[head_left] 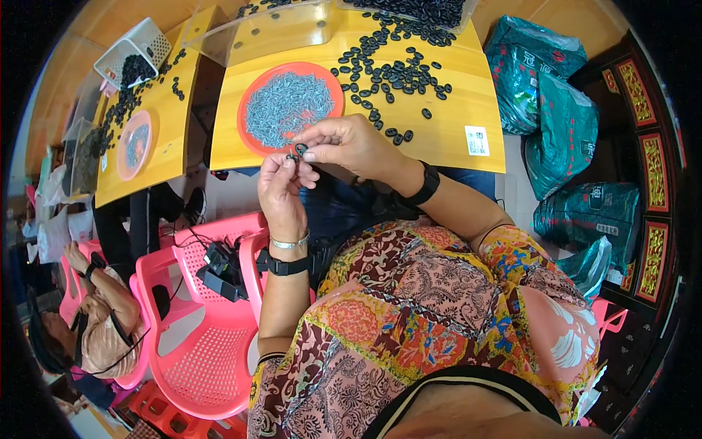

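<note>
Black oval piece [301,148] pinched in right hand [345,148]; curled left hand [281,181] pinches dark bit [292,156] alongside.

Shiny green bags [559,139] crowd the floor right of the yellow worktop [468,95], whose near right corner bears a white label [477,140]. Beyond the bags stands a dark cabinet with gold-and-red panels [653,172]. At left are a pink chair [208,358], black gear [225,272] with cables, a red stool [175,418] and a seated co-worker [113,322].
</note>
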`<state>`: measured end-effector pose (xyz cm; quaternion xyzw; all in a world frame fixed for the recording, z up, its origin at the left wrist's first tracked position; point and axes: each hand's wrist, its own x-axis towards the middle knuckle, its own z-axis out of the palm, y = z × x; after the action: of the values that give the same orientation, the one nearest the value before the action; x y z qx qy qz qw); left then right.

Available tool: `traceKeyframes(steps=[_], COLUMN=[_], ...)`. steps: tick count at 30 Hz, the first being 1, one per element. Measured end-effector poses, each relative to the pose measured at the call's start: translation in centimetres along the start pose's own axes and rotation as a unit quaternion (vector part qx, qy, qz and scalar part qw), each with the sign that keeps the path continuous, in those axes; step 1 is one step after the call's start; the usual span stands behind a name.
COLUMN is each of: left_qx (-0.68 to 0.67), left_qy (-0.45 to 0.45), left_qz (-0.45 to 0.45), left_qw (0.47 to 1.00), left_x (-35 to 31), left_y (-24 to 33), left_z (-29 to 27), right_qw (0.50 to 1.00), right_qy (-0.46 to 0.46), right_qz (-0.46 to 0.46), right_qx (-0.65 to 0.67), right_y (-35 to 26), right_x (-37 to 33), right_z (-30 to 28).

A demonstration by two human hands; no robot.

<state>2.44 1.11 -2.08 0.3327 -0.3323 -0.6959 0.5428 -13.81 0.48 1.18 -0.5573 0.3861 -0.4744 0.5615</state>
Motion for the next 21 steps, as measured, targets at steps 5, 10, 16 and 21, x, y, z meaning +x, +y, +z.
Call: traceKeyframes(steps=[5,10,16,21], left_qx=[0.032,0.116,0.129,0.126], left_qy=[0.007,0.008,0.007,0.014], left_qz=[-0.033,-0.032,-0.031,-0.033], left_qw=[0.999,0.993,0.991,0.991], left_x=[-0.2,-0.4,-0.3,-0.3], left_y=[-0.1,-0.3,-0.5,-0.3], left_z=[0.2,0.4,0.6,0.6], right_qw=[0.994,0.999,0.999,0.999], right_qy=[0.015,0.018,-0.007,-0.013], right_qz=[-0.039,-0.002,0.005,0.018], right_qx=[-0.096,-0.050,-0.049,-0.049], right_y=[-0.5,0.4,1.0,0.8], right_x=[0.4,0.3,0.5,0.4], right_z=[-0.8,-0.8,-1.3,-1.1])
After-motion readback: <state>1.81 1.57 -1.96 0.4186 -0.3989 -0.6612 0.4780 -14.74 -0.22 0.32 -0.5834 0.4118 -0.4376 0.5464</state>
